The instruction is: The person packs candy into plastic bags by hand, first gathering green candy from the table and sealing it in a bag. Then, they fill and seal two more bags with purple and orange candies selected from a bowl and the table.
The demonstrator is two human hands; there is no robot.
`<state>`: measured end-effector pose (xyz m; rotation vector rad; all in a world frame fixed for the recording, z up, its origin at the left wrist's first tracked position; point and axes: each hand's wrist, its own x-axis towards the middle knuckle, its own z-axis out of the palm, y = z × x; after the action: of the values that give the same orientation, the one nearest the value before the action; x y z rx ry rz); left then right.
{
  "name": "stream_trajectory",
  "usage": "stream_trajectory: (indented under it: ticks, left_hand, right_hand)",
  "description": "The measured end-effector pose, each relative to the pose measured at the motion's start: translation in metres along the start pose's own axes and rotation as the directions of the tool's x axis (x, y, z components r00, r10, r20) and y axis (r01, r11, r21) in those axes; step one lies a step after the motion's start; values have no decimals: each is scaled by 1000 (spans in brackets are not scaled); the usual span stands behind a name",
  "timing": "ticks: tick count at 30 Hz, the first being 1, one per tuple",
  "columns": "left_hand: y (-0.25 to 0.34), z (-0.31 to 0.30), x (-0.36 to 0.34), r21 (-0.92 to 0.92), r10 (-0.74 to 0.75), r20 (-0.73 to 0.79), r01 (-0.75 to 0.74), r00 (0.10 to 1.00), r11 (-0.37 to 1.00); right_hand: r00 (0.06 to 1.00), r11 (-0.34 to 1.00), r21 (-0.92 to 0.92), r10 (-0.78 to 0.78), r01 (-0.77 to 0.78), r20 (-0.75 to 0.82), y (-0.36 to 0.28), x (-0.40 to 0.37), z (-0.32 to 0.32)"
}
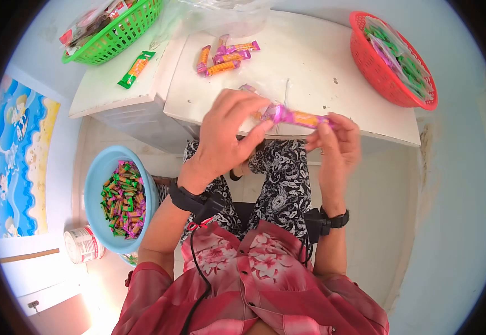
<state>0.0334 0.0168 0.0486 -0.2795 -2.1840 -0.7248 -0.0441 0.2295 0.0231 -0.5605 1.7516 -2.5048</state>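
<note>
The white bench (321, 72) spans the upper part of the view, and the person sits before it. A blue basin (95, 167) stands on the floor to the person's left, filled with mixed green, purple and orange packets. A red basket (374, 72) sits at the bench's far right, holding green and purple packets. A green basket (120, 33) rests at the far left corner.

The left hand (226, 134) is curled, with thumb and fingers pinched on one end of a purple packet (298, 117). The right hand (338, 142), slightly blurred, is closed on the other end. The purple packet is held level above the bench's near edge, between both hands.

A cluster of orange-and-purple packets (226, 56) lies on the bench beyond the hands. A single green packet (137, 68) lies just beside the green basket.
</note>
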Motion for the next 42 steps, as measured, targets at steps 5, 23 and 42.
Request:
stream_trajectory:
  ticks: [5,23,42]
  left_hand:
    - [8,15,11,162,-19,-49,27,999,986]
    - [6,51,11,34,-201,-57,204,978,978]
    - [-71,26,-13,-481,-672,55,609,739,631]
  right_hand:
    - [980,996,-62,-71,60,-184,-7,8,-12]
    - [999,999,-25,22,-22,-38,29,31,28]
    - [982,699,-695,-175,170,64,45,43,38]
